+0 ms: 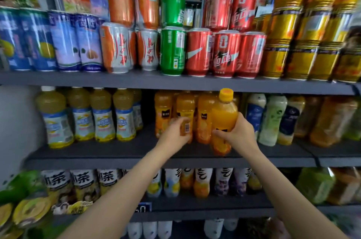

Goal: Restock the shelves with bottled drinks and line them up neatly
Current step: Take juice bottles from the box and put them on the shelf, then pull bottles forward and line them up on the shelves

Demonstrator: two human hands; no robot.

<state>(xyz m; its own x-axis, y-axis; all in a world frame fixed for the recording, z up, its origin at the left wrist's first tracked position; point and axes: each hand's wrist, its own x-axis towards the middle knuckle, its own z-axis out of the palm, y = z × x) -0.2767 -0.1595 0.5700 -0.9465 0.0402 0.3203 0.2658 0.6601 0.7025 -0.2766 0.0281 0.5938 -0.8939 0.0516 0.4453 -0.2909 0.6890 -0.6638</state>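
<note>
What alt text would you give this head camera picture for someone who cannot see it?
A person's right hand grips an orange juice bottle at the front of a middle shelf, while the left hand holds a matching bottle in the row. Stacked drink cans fill the shelf above; tea bottles stand below.

Middle shelf as landmark: juice bottles stand on it at centre, tea bottles to their left, milk bottles to their right. Cans stand stacked two high on the shelf above. At the front edge, the left hand and right hand each hold a bottle.
</note>
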